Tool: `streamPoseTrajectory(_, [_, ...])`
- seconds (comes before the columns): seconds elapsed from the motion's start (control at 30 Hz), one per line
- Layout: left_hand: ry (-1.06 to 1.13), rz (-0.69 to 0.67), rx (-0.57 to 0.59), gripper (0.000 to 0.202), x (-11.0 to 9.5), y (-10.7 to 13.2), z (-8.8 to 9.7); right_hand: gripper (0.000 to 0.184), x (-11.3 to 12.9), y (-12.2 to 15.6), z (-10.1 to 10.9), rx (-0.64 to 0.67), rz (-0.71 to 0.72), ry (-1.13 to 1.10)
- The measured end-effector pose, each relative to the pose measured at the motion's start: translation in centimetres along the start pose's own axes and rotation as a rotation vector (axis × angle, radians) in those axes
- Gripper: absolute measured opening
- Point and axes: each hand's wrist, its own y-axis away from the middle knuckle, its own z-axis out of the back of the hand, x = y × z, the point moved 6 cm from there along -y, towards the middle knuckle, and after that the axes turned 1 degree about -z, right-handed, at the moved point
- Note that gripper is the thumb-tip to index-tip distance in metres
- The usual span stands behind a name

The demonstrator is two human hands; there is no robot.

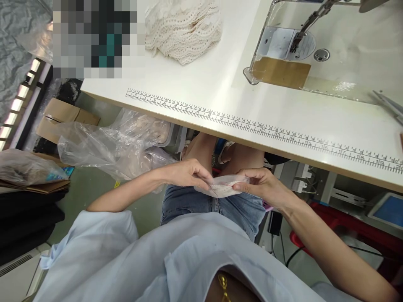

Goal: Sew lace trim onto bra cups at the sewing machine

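Note:
Over my lap, both hands pinch a small pale piece of fabric [222, 186] with a thin red line along it. My left hand [189, 173] grips its left end between thumb and fingers. My right hand [262, 184] holds the right end, fingers curled around the edge. The piece hangs just above my denim shorts [201, 205], below the edge of the white sewing table [220, 100]. Neither hand touches the table.
A sewing machine [302, 42] with a clear plate sits at the table's far right, and a heap of cream lace [185, 29] lies at the back. A printed ruler [252, 126] runs along the table edge. Scissors [390, 105] lie at the right. Plastic bags [116, 142] and cardboard boxes stand to the left.

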Motion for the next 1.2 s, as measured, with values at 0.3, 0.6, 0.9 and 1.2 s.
streamPoseTrajectory(0.3, [0.027, 0.065, -0.112, 0.031, -0.4, -1.0, -0.5, 0.023, 0.4, -0.1, -0.2, 0.012, 0.004, -0.015])
streamPoseTrajectory(0.6, [0.072, 0.087, -0.077, 0.029, -0.5, -0.8, -0.3, 0.027, 0.2, -0.3, -0.6, 0.053, -0.011, -0.018])
streamPoseTrajectory(0.9, [0.032, 0.027, -0.115, 0.032, -0.7, -1.4, -0.6, 0.028, 0.3, -0.2, -0.6, 0.040, 0.024, -0.003])
streamPoseTrajectory(1.2, [0.015, 0.074, -0.165, 0.025, -0.7, -0.7, -0.2, 0.032, 0.9, -0.2, -0.9, 0.052, 0.085, 0.100])
